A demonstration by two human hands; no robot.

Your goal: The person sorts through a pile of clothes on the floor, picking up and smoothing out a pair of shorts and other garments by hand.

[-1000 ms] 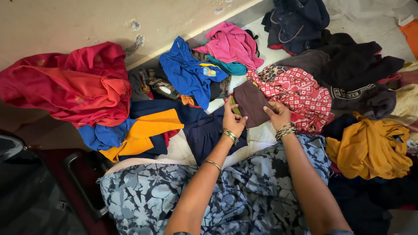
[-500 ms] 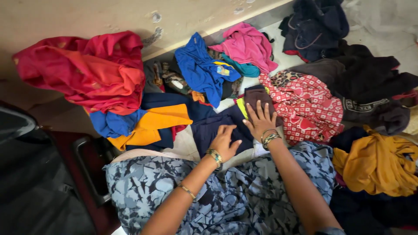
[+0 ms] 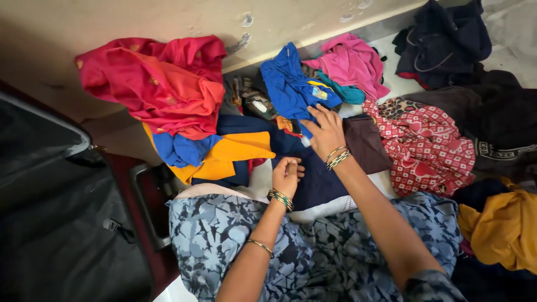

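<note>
My left hand (image 3: 286, 174), fingers curled, pinches the edge of the dark navy folded cloth (image 3: 316, 182) lying before my knees. My right hand (image 3: 324, 131), fingers spread and gripping nothing, rests flat where that cloth meets the crumpled royal-blue shirt (image 3: 291, 89), beside the dark brown folded garment (image 3: 366, 145).

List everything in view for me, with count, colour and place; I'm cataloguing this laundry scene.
crumpled red-orange cloth: one, red, upper left by wall
royal blue shirt: one, blue, top centre
pink garment: one, pink, top, right of the blue shirt
red-and-white patterned cloth: one, right of centre
folded yellow-orange cloth: one, centre left
dark brown folded cloth: one, centre
navy folded garment: one, centre
mustard cloth: one, lower right
black suitcase: one, left
left hand: on the navy garment
right hand: reaching to the blue shirt
</note>
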